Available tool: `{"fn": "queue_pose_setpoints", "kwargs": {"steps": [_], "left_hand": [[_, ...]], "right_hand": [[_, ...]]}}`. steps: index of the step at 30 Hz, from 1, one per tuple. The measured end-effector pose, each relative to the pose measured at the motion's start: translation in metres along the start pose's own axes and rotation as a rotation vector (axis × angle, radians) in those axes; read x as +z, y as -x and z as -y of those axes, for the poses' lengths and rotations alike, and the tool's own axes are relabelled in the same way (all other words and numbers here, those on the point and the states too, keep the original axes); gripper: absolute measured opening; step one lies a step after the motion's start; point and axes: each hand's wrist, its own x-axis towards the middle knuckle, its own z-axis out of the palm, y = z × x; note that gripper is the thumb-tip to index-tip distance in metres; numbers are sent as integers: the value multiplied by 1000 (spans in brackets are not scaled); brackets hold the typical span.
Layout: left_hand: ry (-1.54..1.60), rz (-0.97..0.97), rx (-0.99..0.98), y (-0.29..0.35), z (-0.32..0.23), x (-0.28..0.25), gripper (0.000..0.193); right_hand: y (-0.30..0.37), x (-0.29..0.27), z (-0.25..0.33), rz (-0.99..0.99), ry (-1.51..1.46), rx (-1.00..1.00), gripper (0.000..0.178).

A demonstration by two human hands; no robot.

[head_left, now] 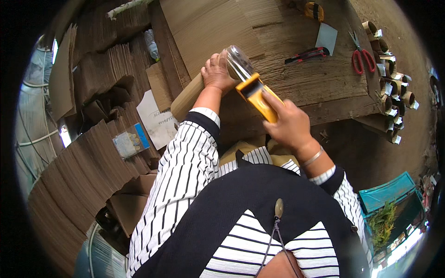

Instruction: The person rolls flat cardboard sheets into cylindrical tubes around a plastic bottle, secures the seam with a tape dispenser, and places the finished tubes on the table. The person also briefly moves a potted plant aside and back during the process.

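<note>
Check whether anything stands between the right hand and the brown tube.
Yes: the yellow dispenser in the right hand, its clear roll beside the left hand, which lies over the far end of the brown tube.

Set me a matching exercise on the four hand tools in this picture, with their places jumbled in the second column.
Things
1. Yellow tape dispenser with a clear roll
2. Red-handled metal scissors
3. Slim red-and-black utility knife
4. Rounded yellow-and-black tape measure

Places
A. By the right edge of the brown tabletop
B. At the picture's top edge
C. In the right hand
D. By a pale rectangular card

Pairs: 1-C, 2-A, 3-D, 4-B
</note>
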Motion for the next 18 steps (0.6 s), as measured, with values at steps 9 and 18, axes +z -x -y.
{"fn": "queue_pose_setpoints", "kwargs": {"steps": [9, 18], "left_hand": [[69, 133, -33, -15, 2, -38, 119], [770, 560, 105, -124, 91, -32, 121]], "right_hand": [[25, 49, -58, 72, 135, 83, 74], [-97, 98, -46, 72, 126, 96, 68]]}}
